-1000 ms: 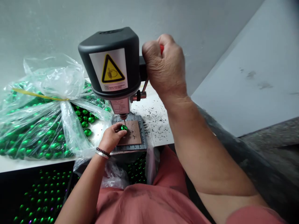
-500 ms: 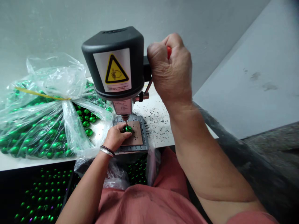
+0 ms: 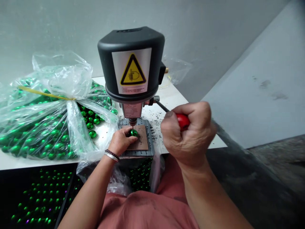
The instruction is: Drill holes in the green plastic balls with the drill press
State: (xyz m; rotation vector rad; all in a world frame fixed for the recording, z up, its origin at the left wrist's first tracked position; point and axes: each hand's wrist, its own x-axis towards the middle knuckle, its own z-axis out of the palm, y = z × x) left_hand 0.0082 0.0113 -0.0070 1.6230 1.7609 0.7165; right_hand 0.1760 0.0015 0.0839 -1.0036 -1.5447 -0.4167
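One green ball (image 3: 134, 133) is sitting just below the frame's center, over a single brown board (image 3: 143, 140), with one drill bit (image 3: 132, 126) reaching its top; whether it is cutting, I cannot tell. The left hand (image 3: 121, 140) is pinching the ball, thumb and fingers parted only by its width. A light pinch could let it spin, and the bit could skid off the shiny curve into nearby fingertips. Right of center, the right hand (image 3: 190, 135) is wrapping tightly around one red knob (image 3: 183, 122); too hard a pull could crack the ball. One drill press (image 3: 131, 41) is filling upper center; one tied plastic bag (image 3: 72, 124) is lying left, holding uncountably many balls.
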